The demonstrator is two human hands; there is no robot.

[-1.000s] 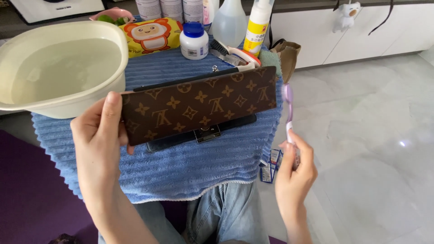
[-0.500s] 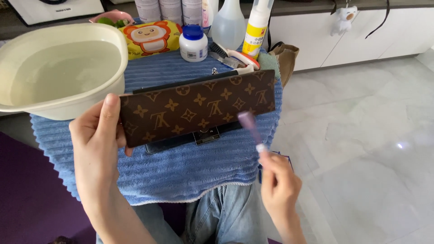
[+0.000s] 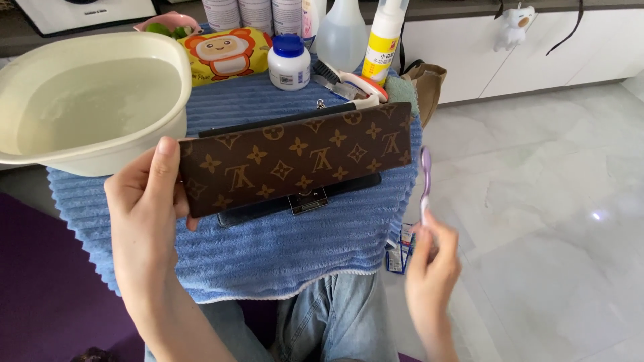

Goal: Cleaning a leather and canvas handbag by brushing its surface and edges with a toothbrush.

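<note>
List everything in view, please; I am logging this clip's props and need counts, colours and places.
wallet: 1, brown patterned, held over the towel
towel: 1, blue ribbed, across the lap
basin: 1, cream, holding water, far left
small jar: 1, white with blue lid, behind the wallet
wipes pack: 1, yellow with cartoon, beside the jar
spray bottle: 1, clear, top centre
tall bottle: 1, white and yellow, right of the spray bottle
toothbrush: 1, lilac, upright, right of the wallet
left hand: grip on the wallet's left end
right hand: grip on the toothbrush handle
</note>
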